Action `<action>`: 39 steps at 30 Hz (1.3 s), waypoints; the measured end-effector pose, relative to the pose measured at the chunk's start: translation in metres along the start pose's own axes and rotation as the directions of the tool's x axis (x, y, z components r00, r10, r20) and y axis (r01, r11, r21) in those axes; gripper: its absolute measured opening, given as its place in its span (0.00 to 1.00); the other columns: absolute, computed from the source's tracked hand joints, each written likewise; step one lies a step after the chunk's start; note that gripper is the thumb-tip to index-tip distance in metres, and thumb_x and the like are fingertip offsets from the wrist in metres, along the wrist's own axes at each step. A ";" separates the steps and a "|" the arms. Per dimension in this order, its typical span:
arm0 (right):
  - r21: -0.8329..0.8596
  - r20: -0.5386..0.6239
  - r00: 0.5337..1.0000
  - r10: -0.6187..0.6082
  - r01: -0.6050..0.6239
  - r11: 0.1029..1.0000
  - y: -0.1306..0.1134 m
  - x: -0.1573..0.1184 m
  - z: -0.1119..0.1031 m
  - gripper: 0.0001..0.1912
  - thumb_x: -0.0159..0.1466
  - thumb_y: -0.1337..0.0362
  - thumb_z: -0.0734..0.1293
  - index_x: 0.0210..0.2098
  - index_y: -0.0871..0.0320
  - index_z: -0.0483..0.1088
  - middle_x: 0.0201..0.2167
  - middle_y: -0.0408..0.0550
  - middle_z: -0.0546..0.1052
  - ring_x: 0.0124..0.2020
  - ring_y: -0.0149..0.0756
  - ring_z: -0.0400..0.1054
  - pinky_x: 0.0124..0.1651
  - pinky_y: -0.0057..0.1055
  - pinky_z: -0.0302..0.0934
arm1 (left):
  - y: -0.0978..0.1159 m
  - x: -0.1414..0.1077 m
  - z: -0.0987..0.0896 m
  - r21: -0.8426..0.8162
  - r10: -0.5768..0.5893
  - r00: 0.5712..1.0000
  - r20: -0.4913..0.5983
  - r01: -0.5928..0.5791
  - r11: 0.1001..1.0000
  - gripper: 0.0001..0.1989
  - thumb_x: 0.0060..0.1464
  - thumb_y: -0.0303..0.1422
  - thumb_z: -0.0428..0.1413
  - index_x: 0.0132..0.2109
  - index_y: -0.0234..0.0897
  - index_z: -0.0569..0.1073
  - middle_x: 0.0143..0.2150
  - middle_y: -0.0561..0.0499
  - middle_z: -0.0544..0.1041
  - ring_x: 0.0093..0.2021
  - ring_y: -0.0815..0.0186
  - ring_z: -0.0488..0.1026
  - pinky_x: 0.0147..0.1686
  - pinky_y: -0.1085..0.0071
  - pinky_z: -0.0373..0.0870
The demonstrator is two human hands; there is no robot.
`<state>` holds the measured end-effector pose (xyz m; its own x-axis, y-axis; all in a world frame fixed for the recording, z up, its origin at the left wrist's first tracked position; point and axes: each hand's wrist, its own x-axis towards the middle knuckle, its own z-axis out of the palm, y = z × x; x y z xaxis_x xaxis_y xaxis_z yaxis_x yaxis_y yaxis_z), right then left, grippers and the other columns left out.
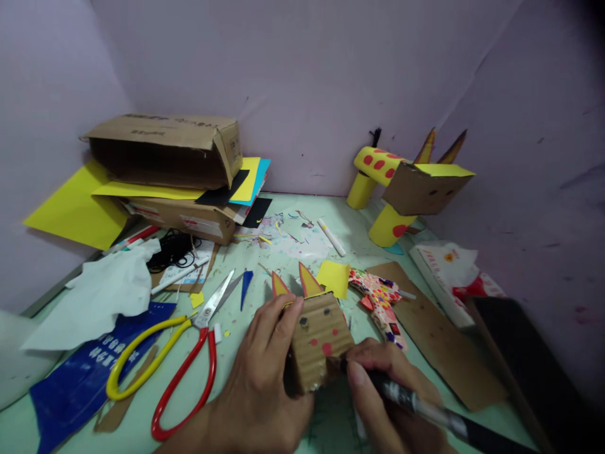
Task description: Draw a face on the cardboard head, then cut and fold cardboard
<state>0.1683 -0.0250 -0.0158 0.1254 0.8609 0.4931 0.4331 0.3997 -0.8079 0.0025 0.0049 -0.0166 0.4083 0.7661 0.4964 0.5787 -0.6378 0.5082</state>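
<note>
Clasped left grip (265,353) seemingly steadies a boxy brown cardboard head (320,333); right grip (390,372) pinches a slim black pen (447,419) alongside.

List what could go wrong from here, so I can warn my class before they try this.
1. The black pen in the right fingers has its tip near the lower edge of the small box, so it could slip and leave a stray mark.
2. The left fingers grip that box by its side; squeezing too hard might dent the cardboard.
3. The scissors lie with blades slightly apart beside the left forearm, so a careless reach might risk a nick.
</note>
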 end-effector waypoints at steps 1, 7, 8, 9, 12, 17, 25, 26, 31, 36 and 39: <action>0.002 -0.007 1.000 -0.001 0.001 1.000 0.000 0.000 0.001 0.07 0.63 0.65 0.62 0.28 0.54 0.67 0.20 0.42 0.69 0.21 0.33 0.65 0.26 0.30 0.58 | 0.000 0.000 0.000 -0.001 -0.003 1.000 -0.005 0.003 1.000 0.38 0.46 0.24 0.51 0.64 0.30 0.49 0.62 0.35 0.56 0.63 0.50 0.55 0.60 0.52 0.60; 0.022 0.051 0.999 -0.021 0.020 1.000 0.001 0.001 0.000 0.08 0.63 0.65 0.62 0.27 0.55 0.66 0.18 0.42 0.68 0.20 0.32 0.62 0.23 0.28 0.56 | -0.001 -0.001 0.000 0.003 0.021 1.000 -0.011 -0.021 1.000 0.39 0.45 0.23 0.51 0.65 0.29 0.49 0.62 0.36 0.56 0.63 0.52 0.55 0.61 0.55 0.59; 0.024 0.064 0.998 -0.020 0.019 1.000 0.000 0.002 -0.001 0.08 0.63 0.65 0.62 0.27 0.55 0.66 0.18 0.42 0.68 0.19 0.32 0.62 0.23 0.28 0.56 | -0.001 -0.001 0.000 0.008 0.020 1.000 -0.006 -0.020 1.000 0.39 0.45 0.23 0.51 0.65 0.29 0.49 0.62 0.36 0.56 0.63 0.52 0.55 0.61 0.55 0.59; 0.025 0.073 0.997 -0.016 0.014 1.000 0.000 0.002 -0.003 0.08 0.63 0.65 0.62 0.27 0.55 0.66 0.18 0.42 0.69 0.19 0.31 0.62 0.23 0.28 0.56 | -0.001 -0.001 0.000 0.013 0.017 1.000 -0.008 -0.017 1.000 0.39 0.45 0.23 0.51 0.65 0.29 0.49 0.62 0.36 0.56 0.63 0.52 0.55 0.61 0.55 0.59; 0.018 0.084 0.996 0.009 -0.011 1.000 0.001 0.004 -0.008 0.09 0.63 0.64 0.62 0.27 0.55 0.67 0.19 0.43 0.70 0.20 0.32 0.63 0.23 0.27 0.58 | -0.001 -0.001 0.000 0.014 0.011 1.000 -0.001 -0.011 1.000 0.38 0.45 0.24 0.51 0.65 0.29 0.49 0.62 0.36 0.56 0.63 0.52 0.55 0.61 0.54 0.60; 0.003 0.081 0.996 -0.024 0.024 1.000 0.007 0.006 -0.015 0.08 0.64 0.65 0.63 0.28 0.55 0.68 0.19 0.42 0.70 0.20 0.32 0.64 0.22 0.26 0.59 | -0.002 0.000 0.000 0.005 0.010 1.000 0.009 -0.010 1.000 0.39 0.46 0.24 0.52 0.65 0.29 0.49 0.62 0.35 0.55 0.64 0.50 0.55 0.60 0.53 0.60; 0.022 0.049 0.999 -0.002 0.001 1.000 0.007 0.006 -0.012 0.09 0.64 0.64 0.62 0.27 0.55 0.67 0.18 0.43 0.70 0.20 0.33 0.65 0.24 0.28 0.60 | -0.004 -0.002 0.001 -0.015 -0.007 1.000 -0.002 0.007 1.000 0.38 0.49 0.24 0.53 0.65 0.31 0.48 0.63 0.37 0.55 0.64 0.54 0.53 0.63 0.57 0.57; 0.018 0.051 0.999 -0.004 0.003 1.000 0.008 0.006 -0.012 0.09 0.64 0.64 0.62 0.27 0.55 0.67 0.18 0.43 0.70 0.20 0.33 0.65 0.24 0.28 0.60 | -0.004 -0.002 0.001 -0.011 -0.007 1.000 -0.005 0.007 1.000 0.38 0.49 0.24 0.53 0.65 0.32 0.48 0.63 0.38 0.55 0.64 0.55 0.53 0.63 0.58 0.56; 0.024 0.099 0.994 -0.054 0.052 0.998 0.011 0.010 -0.014 0.08 0.63 0.65 0.63 0.27 0.55 0.68 0.19 0.43 0.71 0.20 0.32 0.65 0.23 0.27 0.59 | -0.004 -0.001 0.003 -0.019 0.004 1.000 -0.013 -0.004 1.000 0.39 0.47 0.23 0.53 0.66 0.32 0.48 0.63 0.39 0.55 0.65 0.56 0.53 0.64 0.60 0.55; 0.002 0.085 0.996 -0.023 0.023 1.000 0.010 0.008 -0.011 0.09 0.64 0.64 0.62 0.27 0.55 0.67 0.18 0.42 0.69 0.19 0.31 0.63 0.22 0.26 0.58 | -0.005 -0.002 0.002 -0.012 0.006 1.000 -0.001 -0.006 1.000 0.40 0.47 0.23 0.53 0.66 0.32 0.48 0.64 0.39 0.54 0.65 0.56 0.52 0.64 0.60 0.55; -0.001 0.098 0.995 -0.015 0.015 1.000 0.009 0.008 -0.011 0.09 0.64 0.64 0.62 0.27 0.55 0.67 0.19 0.42 0.69 0.19 0.31 0.62 0.22 0.27 0.58 | -0.005 -0.002 0.002 -0.013 -0.002 1.000 0.002 0.002 1.000 0.40 0.45 0.22 0.53 0.66 0.31 0.48 0.64 0.39 0.54 0.65 0.56 0.52 0.64 0.59 0.54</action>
<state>0.1829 -0.0179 -0.0155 0.0310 0.8813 0.4715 0.4355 0.4127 -0.8000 0.0000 0.0066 -0.0217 0.4087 0.7676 0.4937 0.5702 -0.6371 0.5186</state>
